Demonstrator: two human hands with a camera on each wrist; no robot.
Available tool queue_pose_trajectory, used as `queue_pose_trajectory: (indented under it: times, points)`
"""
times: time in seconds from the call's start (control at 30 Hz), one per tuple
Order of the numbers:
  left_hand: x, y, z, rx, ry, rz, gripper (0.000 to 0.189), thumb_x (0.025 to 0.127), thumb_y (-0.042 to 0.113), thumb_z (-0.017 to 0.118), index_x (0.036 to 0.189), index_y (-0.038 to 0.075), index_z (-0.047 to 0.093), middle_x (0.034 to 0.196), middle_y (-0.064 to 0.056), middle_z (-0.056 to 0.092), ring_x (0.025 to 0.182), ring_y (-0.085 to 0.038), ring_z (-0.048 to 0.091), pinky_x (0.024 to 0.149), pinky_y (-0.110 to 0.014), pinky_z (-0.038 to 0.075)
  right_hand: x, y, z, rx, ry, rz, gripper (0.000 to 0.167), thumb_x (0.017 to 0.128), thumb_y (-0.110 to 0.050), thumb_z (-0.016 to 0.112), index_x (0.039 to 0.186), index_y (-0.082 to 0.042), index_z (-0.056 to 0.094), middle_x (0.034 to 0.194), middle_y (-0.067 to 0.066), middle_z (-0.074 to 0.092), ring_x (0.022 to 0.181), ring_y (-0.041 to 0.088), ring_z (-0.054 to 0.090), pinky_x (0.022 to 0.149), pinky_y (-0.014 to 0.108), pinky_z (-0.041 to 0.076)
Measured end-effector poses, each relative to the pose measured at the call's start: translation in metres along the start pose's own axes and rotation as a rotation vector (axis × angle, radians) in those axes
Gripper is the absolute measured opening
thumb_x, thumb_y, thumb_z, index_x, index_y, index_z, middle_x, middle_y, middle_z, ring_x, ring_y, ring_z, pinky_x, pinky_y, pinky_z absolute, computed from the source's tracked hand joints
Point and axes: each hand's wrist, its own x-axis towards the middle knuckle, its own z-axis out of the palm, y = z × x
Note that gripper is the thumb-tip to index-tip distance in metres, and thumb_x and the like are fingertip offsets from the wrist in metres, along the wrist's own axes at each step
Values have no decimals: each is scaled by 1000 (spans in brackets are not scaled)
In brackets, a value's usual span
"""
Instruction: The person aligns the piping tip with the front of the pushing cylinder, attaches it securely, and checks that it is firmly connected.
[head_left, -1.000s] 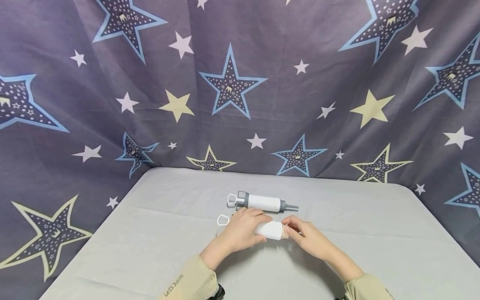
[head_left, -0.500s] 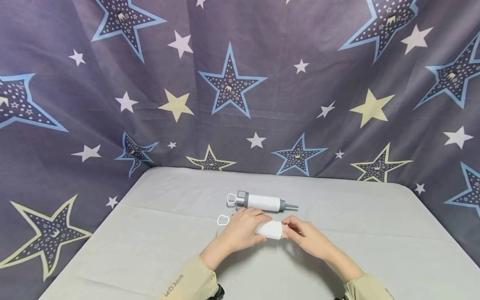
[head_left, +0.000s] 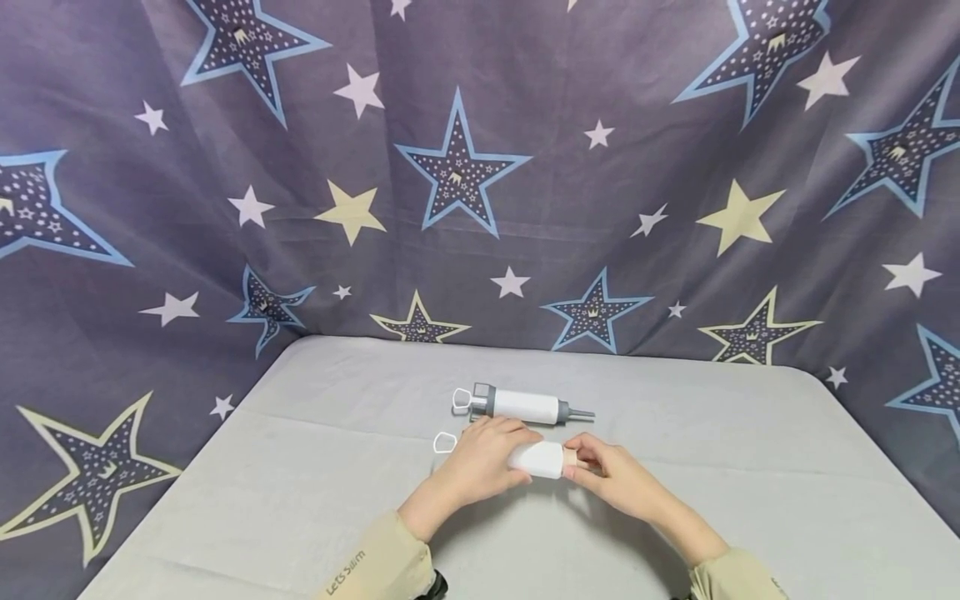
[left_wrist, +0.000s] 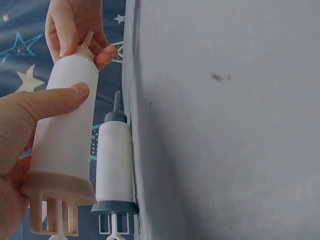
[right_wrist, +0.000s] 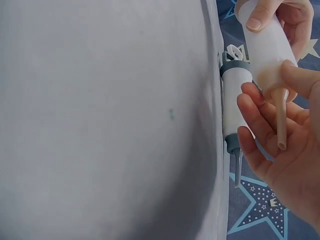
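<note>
My left hand (head_left: pixel 487 457) grips the white barrel of a large plastic syringe (head_left: pixel 542 460), thumb along one side. Its beige flange (left_wrist: pixel 57 187) and plunger point left in the head view, with the white ring handle showing past my hand. At the other end, my right hand (head_left: pixel 618 475) pinches the beige nozzle cap with thumb and fingertips. The slim beige nozzle (right_wrist: pixel 281 120) runs out over the palm in the right wrist view. Just behind my left hand, a second syringe (head_left: pixel 527 407) with dark grey ends lies on its side.
Both syringes are over a table with a light grey cloth (head_left: pixel 337 483). A dark star-patterned curtain (head_left: pixel 480 258) hangs directly behind the table's far edge and along its sides.
My right fingers have shifted round the nozzle cap, and more of the beige cap and nozzle now shows between them. My left hand keeps its grip on the barrel.
</note>
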Motion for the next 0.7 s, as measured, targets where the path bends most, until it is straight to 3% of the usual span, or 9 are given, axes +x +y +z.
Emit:
queue_pose_trajectory:
  times: [0.23, 0.43, 0.7]
  points:
    - [1, 1, 0, 5, 2, 0, 48, 70, 37, 74, 114, 25, 61, 113, 6, 60, 106, -15, 54, 93, -44, 41, -4, -32, -11, 43, -30, 5, 14, 90, -12, 54, 102, -5, 56, 83, 8, 67, 75, 10, 61, 68, 21, 47]
    - [0, 2, -1, 13, 0, 9, 48, 70, 37, 74, 115, 24, 61, 114, 6, 60, 108, -15, 53, 94, -45, 41, 0, -6, -3, 21, -34, 13, 12, 93, -22, 49, 98, -13, 57, 76, 1, 64, 69, 14, 59, 64, 20, 45]
    - [-1, 4, -2, 25, -3, 23, 48, 71, 37, 73, 116, 23, 60, 114, 6, 61, 109, -16, 53, 95, -44, 41, 0, 0, -2, -34, -36, 36, 20, 95, -32, 43, 93, -19, 58, 72, -6, 62, 67, 9, 56, 61, 20, 42]
